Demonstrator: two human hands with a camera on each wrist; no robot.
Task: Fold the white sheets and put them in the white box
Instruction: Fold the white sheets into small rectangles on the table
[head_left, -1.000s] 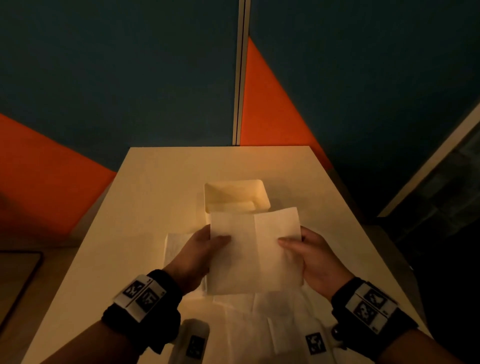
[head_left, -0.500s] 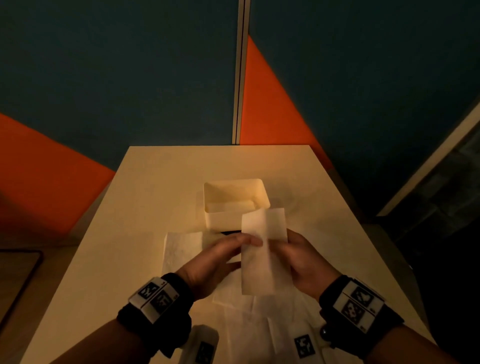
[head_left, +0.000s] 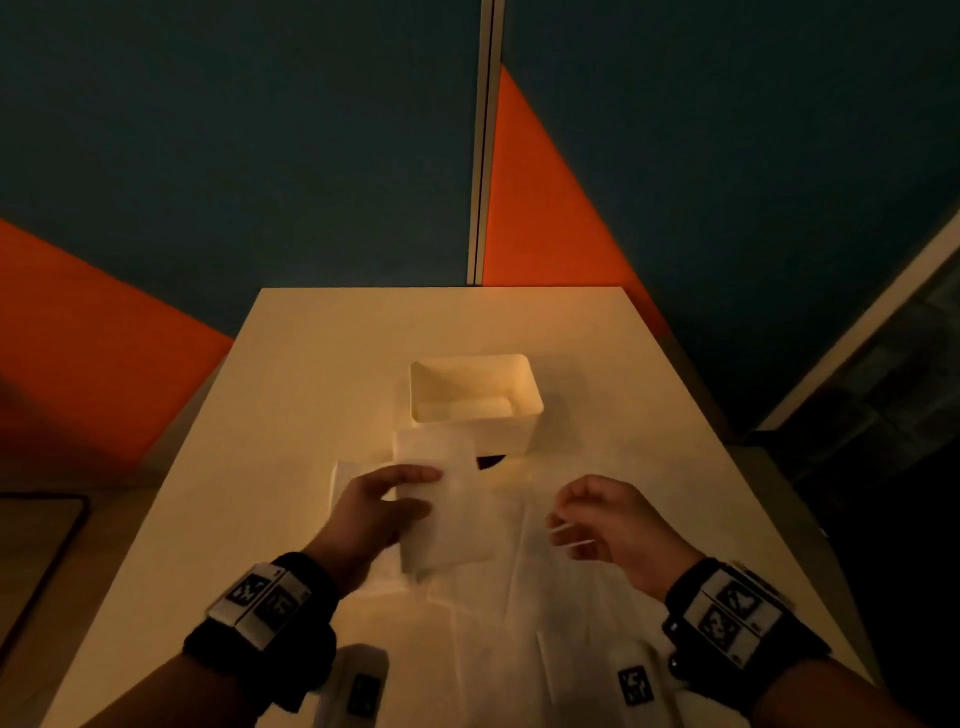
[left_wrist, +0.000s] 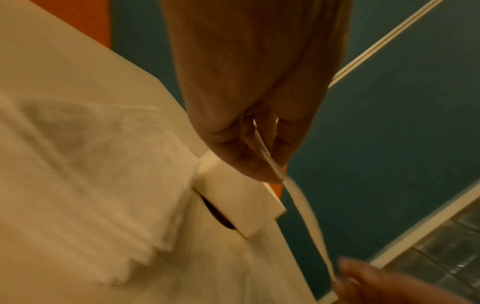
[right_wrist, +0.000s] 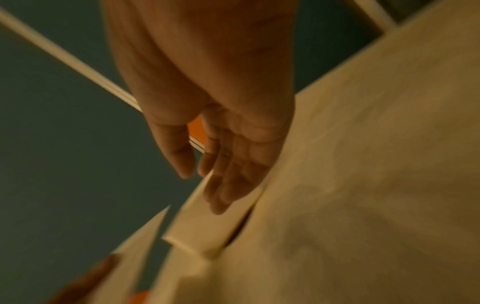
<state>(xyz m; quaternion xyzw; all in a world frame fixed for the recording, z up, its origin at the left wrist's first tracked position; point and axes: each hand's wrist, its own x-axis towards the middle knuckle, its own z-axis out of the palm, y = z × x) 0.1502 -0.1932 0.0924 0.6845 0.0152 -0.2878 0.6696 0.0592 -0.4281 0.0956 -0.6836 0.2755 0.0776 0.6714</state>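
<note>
folded sheet (head_left: 444, 499): white, narrow, held upright above table, pinched in left hand (head_left: 374, 512) | flat sheets (head_left: 519, 623): white, overlapping, spread on table near edge | box (head_left: 475, 400): white, open, upright, just behind sheets, some white sheet inside

I count one white box (head_left: 475, 410) on one table (head_left: 322, 364). One folded sheet (head_left: 441, 504) is pinched in my left hand (head_left: 374, 512). My right hand (head_left: 610, 525) makes two hands. The loose sheets (head_left: 498, 634) lying overlapped I cannot count exactly.
</note>
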